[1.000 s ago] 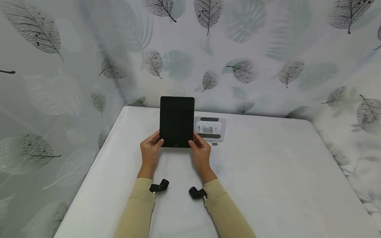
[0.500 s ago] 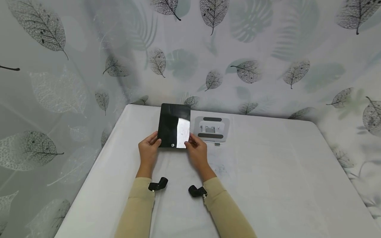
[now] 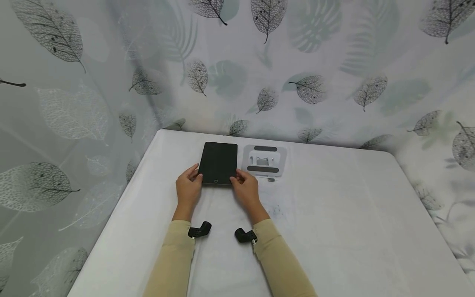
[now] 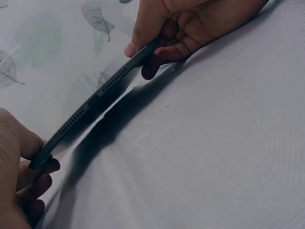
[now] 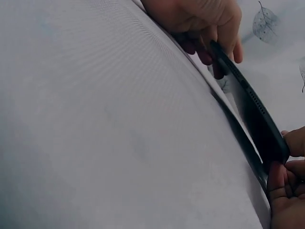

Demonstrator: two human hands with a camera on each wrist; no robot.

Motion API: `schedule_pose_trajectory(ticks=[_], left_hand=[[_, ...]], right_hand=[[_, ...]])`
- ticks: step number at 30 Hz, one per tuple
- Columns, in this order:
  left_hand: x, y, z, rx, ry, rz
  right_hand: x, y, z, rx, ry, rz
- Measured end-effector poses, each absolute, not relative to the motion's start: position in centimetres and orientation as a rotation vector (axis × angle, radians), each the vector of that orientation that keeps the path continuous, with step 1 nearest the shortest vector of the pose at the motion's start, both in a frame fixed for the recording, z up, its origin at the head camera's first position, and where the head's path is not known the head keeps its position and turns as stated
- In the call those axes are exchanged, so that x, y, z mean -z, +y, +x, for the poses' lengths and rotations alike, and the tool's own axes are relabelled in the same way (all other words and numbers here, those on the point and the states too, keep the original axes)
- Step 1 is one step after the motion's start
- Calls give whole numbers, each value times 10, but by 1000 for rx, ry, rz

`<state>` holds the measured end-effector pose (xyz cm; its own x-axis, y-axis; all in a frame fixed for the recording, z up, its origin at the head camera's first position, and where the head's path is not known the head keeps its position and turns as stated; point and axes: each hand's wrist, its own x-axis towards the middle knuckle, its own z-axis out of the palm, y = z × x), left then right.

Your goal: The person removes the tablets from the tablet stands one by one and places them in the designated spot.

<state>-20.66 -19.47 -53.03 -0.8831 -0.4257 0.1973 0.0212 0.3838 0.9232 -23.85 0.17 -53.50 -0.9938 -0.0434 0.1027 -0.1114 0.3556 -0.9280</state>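
A black tablet (image 3: 219,163) with a round home button is held by both hands, its screen up, near the far left part of the table. My left hand (image 3: 188,187) pinches its near left corner, thumb on the front and fingers beneath. At the near right corner my right hand (image 3: 245,189) grips it the same way. Both wrist views show the tablet's edge (image 4: 95,99) with its port and speaker holes. A narrow gap and a dark shadow lie between the tablet and the white cloth below, so it is just above the table.
A grey-white stand (image 3: 264,161) with two dark pads lies right of the tablet. A small dark piece (image 3: 271,180) sits at its near edge. The white-covered table (image 3: 345,214) ends at a leaf-patterned curtain (image 3: 282,66) behind and at both sides.
Both hands still hold the tablet. It has gone from standing nearly upright to leaning back almost flat, lower toward the table; a bright reflection on its screen came and went.
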Motion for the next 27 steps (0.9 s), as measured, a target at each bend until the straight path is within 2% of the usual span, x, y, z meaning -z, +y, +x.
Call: schedule_pose_trajectory(ticks=[14, 27], left_hand=[[533, -193, -212, 1429, -2270, 486], [537, -191, -217, 1327, -2321, 461]], right_hand=[[536, -6, -235, -1592, -2492, 187], [540, -1, -232, -1515, -2567, 318]])
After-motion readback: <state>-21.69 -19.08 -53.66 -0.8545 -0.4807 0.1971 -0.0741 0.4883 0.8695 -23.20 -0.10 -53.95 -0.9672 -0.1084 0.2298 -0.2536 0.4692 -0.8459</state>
